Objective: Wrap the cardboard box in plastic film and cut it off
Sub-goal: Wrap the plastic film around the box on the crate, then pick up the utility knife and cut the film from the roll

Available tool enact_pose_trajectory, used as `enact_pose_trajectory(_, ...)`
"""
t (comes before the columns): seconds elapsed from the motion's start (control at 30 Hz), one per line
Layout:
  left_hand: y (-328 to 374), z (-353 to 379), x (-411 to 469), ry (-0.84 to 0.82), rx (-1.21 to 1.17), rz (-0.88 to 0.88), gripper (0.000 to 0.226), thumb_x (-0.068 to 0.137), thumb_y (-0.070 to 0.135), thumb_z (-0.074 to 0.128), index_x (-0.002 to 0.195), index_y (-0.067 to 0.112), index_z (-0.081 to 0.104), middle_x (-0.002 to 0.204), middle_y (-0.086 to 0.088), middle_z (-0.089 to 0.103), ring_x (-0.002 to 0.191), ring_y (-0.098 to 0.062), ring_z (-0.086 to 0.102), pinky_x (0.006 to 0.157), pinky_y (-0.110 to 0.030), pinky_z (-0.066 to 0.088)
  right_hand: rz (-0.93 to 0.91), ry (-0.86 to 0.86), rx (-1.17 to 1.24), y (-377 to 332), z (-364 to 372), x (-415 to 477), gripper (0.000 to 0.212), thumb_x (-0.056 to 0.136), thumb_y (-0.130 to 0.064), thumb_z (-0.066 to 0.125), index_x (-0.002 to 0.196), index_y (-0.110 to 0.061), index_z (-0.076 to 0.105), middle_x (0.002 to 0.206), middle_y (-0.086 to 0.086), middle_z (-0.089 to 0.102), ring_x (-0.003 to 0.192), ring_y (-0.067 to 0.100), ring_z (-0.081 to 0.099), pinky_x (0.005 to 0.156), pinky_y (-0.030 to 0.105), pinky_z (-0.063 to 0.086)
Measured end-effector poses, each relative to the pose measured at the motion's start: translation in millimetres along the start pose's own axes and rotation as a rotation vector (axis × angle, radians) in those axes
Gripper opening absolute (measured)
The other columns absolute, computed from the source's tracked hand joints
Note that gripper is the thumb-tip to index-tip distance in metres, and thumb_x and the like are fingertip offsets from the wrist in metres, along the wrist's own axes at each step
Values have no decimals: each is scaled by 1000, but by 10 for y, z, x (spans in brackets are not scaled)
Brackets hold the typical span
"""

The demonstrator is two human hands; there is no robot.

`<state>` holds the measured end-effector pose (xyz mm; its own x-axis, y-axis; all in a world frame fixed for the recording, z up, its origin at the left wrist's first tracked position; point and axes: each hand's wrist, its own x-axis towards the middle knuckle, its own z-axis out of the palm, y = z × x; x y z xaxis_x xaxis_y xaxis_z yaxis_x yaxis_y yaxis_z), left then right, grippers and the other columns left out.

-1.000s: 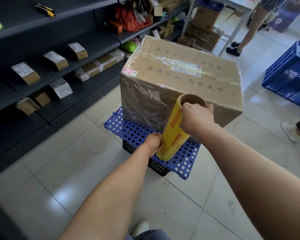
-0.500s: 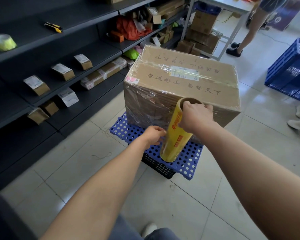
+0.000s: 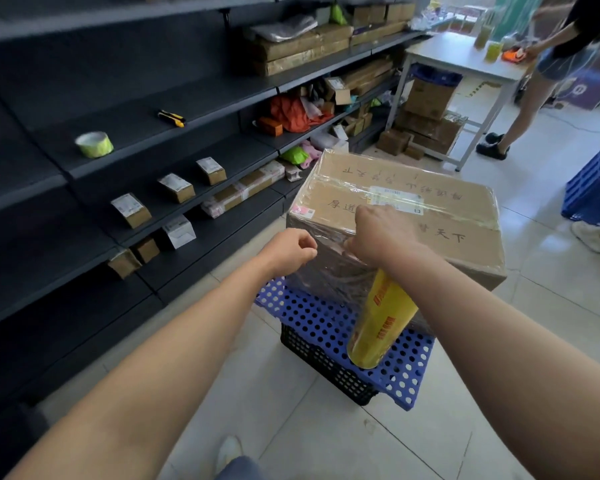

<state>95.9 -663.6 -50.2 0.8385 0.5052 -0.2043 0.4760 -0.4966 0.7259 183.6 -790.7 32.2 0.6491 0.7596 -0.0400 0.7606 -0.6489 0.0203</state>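
As the cardboard box (image 3: 430,216) sits on a blue perforated board (image 3: 312,323) set over a black crate (image 3: 326,368) on the tiled floor, a person's right hand (image 3: 378,233) grips the top end of a yellow roll of plastic film (image 3: 381,323), its fingers curled round it at the box's near upper edge. The roll hangs tilted against the near face of the box, its lower end over the board. Clear film (image 3: 329,271) covers that face and wrinkles over the top edges. The left hand (image 3: 288,251) hovers just beside the box's left corner with its fingers curled; whether they pinch any film cannot be told. A utility knife (image 3: 171,118) and a roll of tape (image 3: 94,144) lie on the dark shelves (image 3: 136,133) at left, while another person stands at a white bench (image 3: 444,53) beyond
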Motion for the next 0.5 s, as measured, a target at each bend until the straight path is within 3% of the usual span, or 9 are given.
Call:
enact_pose_trajectory(0.1, 13, -428, -66, 56, 128, 38, 15, 92, 23, 57, 105, 18, 65, 100, 4, 65, 92, -12, 61, 82, -29, 50, -50, 30, 2, -264, -146, 197, 23, 90, -20, 57, 111, -9, 56, 114, 10, 59, 105, 28, 51, 82, 35, 42)
enact_pose_trajectory(0.2, -48, -909, -116, 85, 234, 57, 15, 93, 22, 56, 103, 18, 65, 102, 2, 66, 92, -13, 60, 79, -28, 49, -88, 49, 1, -573, -268, 435, 24, 88, -23, 60, 107, -9, 58, 112, 12, 61, 105, 30, 54, 84, 37, 47)
enact_pose_trajectory(0.37, -262, -1873, -133, 169, 389, 67, 20, 94, 24, 54, 110, 16, 63, 108, -1, 64, 98, -18, 59, 84, -33, 49, -156, 99, 32, -1255, -532, 865, 27, 89, -31, 61, 105, -10, 55, 112, 10, 61, 107, 30, 53, 77, 36, 42)
enact_pose_trajectory(0.5, -528, -2525, -74, 228, 486, 54, 18, 94, 26, 53, 107, 19, 63, 107, 0, 64, 95, -18, 58, 81, -32, 49, -206, 167, 50, -1855, -680, 1288, 16, 89, -21, 58, 99, -9, 56, 112, 12, 60, 107, 31, 53, 77, 36, 42)
